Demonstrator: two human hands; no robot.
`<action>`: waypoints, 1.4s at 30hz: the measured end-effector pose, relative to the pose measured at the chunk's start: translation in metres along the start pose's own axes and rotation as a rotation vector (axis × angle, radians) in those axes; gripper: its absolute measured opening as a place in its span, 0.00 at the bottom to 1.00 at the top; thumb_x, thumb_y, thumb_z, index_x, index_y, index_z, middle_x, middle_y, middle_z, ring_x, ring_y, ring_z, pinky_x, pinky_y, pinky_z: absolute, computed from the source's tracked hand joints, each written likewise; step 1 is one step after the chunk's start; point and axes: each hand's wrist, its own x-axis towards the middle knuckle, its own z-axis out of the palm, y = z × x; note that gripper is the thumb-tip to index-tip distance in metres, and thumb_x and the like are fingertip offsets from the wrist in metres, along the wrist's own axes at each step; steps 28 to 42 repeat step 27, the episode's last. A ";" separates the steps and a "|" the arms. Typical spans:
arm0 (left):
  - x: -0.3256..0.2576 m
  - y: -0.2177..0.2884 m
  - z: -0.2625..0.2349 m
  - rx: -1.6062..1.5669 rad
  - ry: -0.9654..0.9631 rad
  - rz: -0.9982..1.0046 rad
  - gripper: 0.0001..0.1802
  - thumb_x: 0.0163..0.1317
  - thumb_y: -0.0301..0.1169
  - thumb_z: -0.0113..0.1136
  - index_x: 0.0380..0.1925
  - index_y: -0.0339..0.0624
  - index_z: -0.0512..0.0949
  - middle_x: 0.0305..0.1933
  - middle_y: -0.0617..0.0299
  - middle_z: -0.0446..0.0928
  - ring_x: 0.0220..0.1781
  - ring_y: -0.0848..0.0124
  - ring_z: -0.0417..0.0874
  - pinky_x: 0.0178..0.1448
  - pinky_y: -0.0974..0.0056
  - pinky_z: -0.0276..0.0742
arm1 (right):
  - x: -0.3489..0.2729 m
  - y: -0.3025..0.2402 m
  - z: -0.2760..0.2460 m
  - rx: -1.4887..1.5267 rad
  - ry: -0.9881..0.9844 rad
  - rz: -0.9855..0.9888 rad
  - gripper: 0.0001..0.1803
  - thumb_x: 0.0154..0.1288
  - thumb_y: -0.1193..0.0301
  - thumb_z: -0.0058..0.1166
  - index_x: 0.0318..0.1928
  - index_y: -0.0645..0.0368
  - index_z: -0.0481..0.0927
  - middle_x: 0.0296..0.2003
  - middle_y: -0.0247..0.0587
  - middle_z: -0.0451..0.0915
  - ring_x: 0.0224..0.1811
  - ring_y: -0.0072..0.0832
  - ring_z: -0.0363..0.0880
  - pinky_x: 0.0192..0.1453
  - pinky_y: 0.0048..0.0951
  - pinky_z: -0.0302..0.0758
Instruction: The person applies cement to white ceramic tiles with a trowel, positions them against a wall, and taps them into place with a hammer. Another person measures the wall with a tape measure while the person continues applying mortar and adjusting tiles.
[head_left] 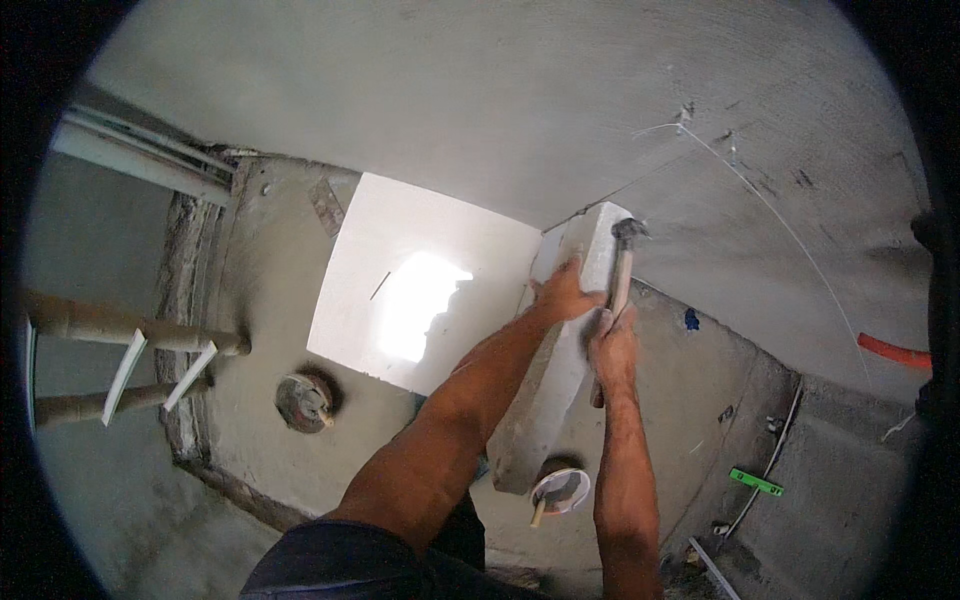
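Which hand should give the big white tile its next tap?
Probably the right hand: it already grips the hammer, whose head sits near the white tile's top edge. The left hand is pressed flat on the tile, holding it.

A tile (pixel 560 350) stands on edge at the centre of the frame, leaning against the wall (pixel 500 90). The left hand (pixel 565 292) rests on its upper part; the right hand (pixel 612 345), just right of it, holds a hammer (pixel 622 265) whose head is at the tile's top corner. Left of the tile, another tile (pixel 420 280) lies flat on the floor (pixel 260 300). A floor drain (pixel 303 402) sits lower left of it. A bowl (pixel 560 490) lies at the standing tile's foot. Pipes (pixel 130 330) cross the left edge; a level (pixel 755 482) lies lower right.
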 end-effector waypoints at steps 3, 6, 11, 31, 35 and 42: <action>-0.002 0.003 -0.005 -0.019 -0.011 0.006 0.69 0.50 0.69 0.75 0.80 0.34 0.55 0.77 0.36 0.69 0.81 0.40 0.66 0.82 0.24 0.45 | 0.002 0.001 -0.006 0.057 0.060 -0.051 0.27 0.84 0.55 0.43 0.68 0.63 0.63 0.41 0.72 0.85 0.46 0.69 0.86 0.49 0.63 0.80; 0.004 -0.004 -0.004 -0.017 -0.017 0.034 0.71 0.49 0.69 0.75 0.81 0.33 0.54 0.77 0.35 0.69 0.80 0.39 0.68 0.81 0.25 0.48 | -0.006 -0.004 0.002 0.086 0.117 -0.030 0.26 0.83 0.56 0.44 0.67 0.62 0.64 0.41 0.72 0.85 0.46 0.69 0.86 0.48 0.63 0.80; 0.011 -0.007 -0.001 0.018 -0.003 0.040 0.72 0.48 0.70 0.76 0.81 0.34 0.53 0.74 0.33 0.72 0.77 0.37 0.71 0.80 0.24 0.52 | 0.007 -0.004 -0.001 0.034 -0.011 0.028 0.26 0.83 0.55 0.45 0.68 0.62 0.63 0.43 0.71 0.86 0.46 0.69 0.86 0.49 0.62 0.81; 0.020 -0.020 0.005 0.066 -0.075 -0.012 0.72 0.51 0.69 0.74 0.85 0.47 0.47 0.78 0.40 0.69 0.81 0.39 0.67 0.82 0.25 0.50 | -0.001 0.025 0.024 0.195 -0.105 0.021 0.34 0.82 0.54 0.47 0.76 0.63 0.61 0.48 0.69 0.86 0.52 0.63 0.87 0.57 0.60 0.80; 0.020 -0.020 0.005 0.066 -0.075 -0.012 0.72 0.51 0.69 0.74 0.85 0.47 0.47 0.78 0.40 0.69 0.81 0.39 0.67 0.82 0.25 0.50 | -0.001 0.025 0.024 0.195 -0.105 0.021 0.34 0.82 0.54 0.47 0.76 0.63 0.61 0.48 0.69 0.86 0.52 0.63 0.87 0.57 0.60 0.80; 0.020 -0.020 0.005 0.066 -0.075 -0.012 0.72 0.51 0.69 0.74 0.85 0.47 0.47 0.78 0.40 0.69 0.81 0.39 0.67 0.82 0.25 0.50 | -0.001 0.025 0.024 0.195 -0.105 0.021 0.34 0.82 0.54 0.47 0.76 0.63 0.61 0.48 0.69 0.86 0.52 0.63 0.87 0.57 0.60 0.80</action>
